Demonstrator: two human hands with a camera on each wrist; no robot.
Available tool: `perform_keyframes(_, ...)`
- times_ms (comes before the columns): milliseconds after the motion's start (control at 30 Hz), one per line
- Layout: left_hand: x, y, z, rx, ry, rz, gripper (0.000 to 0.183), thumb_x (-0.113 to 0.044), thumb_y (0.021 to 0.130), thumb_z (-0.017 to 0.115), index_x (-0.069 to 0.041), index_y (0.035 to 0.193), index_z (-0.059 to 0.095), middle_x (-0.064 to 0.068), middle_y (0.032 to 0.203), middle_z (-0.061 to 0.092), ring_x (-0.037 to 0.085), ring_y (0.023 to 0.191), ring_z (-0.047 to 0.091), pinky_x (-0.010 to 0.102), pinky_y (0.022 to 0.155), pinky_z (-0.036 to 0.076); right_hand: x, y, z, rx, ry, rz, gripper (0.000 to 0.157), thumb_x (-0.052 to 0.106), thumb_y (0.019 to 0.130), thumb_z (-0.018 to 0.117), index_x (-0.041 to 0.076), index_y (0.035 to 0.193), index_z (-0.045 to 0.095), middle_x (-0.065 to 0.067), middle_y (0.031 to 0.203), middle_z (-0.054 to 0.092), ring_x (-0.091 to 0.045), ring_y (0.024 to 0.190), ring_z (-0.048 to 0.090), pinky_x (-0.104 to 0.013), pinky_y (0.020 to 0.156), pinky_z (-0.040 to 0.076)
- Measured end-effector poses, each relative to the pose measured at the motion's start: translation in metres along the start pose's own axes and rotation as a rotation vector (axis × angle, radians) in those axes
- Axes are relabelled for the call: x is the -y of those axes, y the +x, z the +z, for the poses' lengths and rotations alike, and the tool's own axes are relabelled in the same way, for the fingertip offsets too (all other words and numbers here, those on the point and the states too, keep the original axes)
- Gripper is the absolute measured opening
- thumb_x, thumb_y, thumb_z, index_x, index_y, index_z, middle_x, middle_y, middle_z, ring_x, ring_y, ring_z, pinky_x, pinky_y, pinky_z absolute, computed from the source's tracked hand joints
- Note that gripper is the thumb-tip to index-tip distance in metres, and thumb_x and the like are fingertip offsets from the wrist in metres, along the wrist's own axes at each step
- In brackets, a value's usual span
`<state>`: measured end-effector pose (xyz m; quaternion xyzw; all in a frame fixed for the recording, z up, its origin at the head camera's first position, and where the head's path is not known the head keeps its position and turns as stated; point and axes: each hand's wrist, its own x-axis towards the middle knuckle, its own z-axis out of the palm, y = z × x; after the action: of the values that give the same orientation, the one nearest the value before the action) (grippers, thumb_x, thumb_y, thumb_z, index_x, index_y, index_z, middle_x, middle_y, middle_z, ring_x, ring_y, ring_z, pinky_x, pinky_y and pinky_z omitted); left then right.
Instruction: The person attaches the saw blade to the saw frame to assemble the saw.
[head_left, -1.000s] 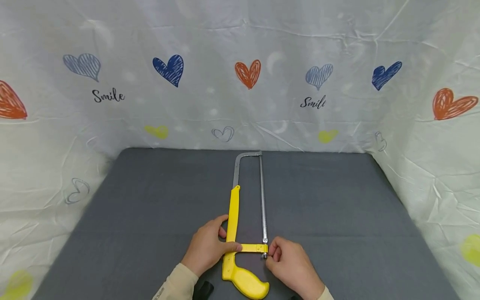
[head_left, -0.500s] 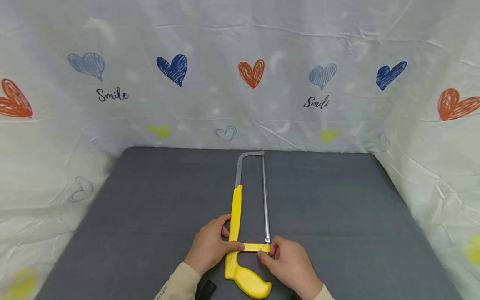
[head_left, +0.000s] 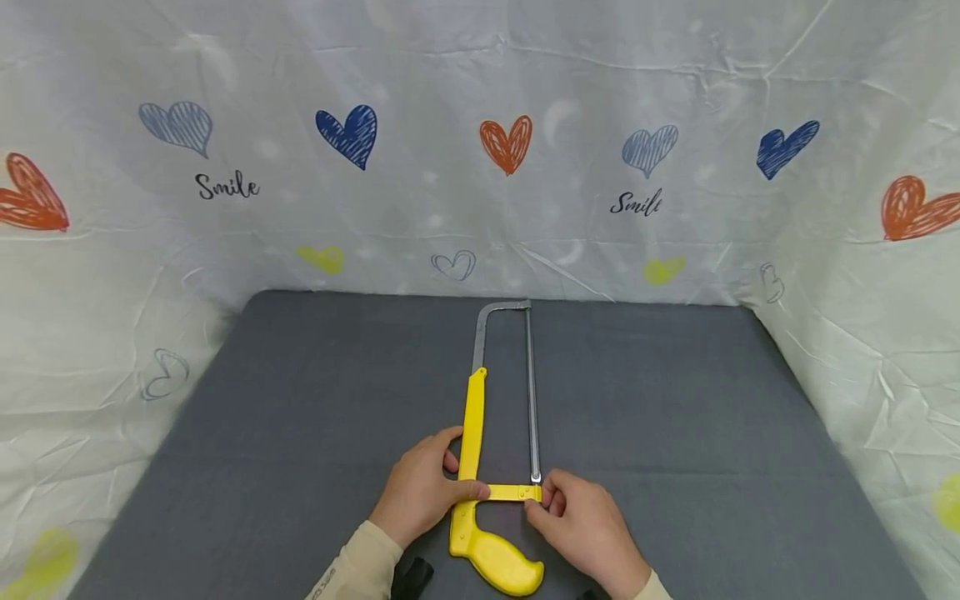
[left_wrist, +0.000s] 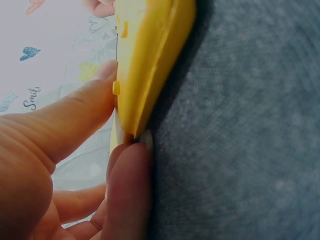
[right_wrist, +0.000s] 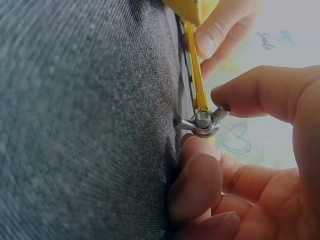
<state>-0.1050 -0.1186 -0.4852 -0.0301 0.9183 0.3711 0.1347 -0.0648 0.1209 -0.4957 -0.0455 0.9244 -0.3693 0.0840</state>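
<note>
The hacksaw is lying on its side on the dark worktop, its far end pointing to 12 o'clock and its handle to 6 o'clock, while the grip of the left hand, at 8 o'clock, is pinching its yellow frame. At 4 o'clock the grip of the right hand is pinching the wing nut by the blade's near end, so the blade's tension is presumably being adjusted, tighter or looser one cannot tell. The next move is probably calling for a small turn of the nut, with the left hand steadying the frame
</note>
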Motion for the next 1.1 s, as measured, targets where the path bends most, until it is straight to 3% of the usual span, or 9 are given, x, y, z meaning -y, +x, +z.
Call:
perform_keyframes(333, -0.0014, 0.0005, 0.001, -0.006, 0.0, -0.006, 0.095, -0.041, 0.074, 0.101, -0.01, 0.154, 0.058, 0.001, 0.094, 0.061, 0.019, 0.077, 0.054, 0.033, 0.069, 0.047, -0.0025, -0.0013, -0.0004, -0.04, -0.001, -0.025, 0.022, 0.025, 0.091, 0.08, 0.024, 0.078, 0.062, 0.013, 0.062, 0.049, -0.002, 0.051, 0.042, -0.022, 0.051, 0.032)
perform_keyframes(1100, 0.0007, 0.0014, 0.0013, -0.008, -0.017, -0.006, 0.096, -0.04, 0.074, 0.101, -0.009, 0.154, 0.058, 0.001, 0.094, 0.061, 0.019, 0.078, 0.055, 0.033, 0.069, 0.047, -0.0058, 0.0003, -0.0032, -0.006, 0.038, -0.029, 0.012, 0.018, 0.09, 0.077, 0.021, 0.086, 0.066, 0.012, 0.065, 0.052, -0.002, 0.05, 0.041, -0.022, 0.049, 0.032)
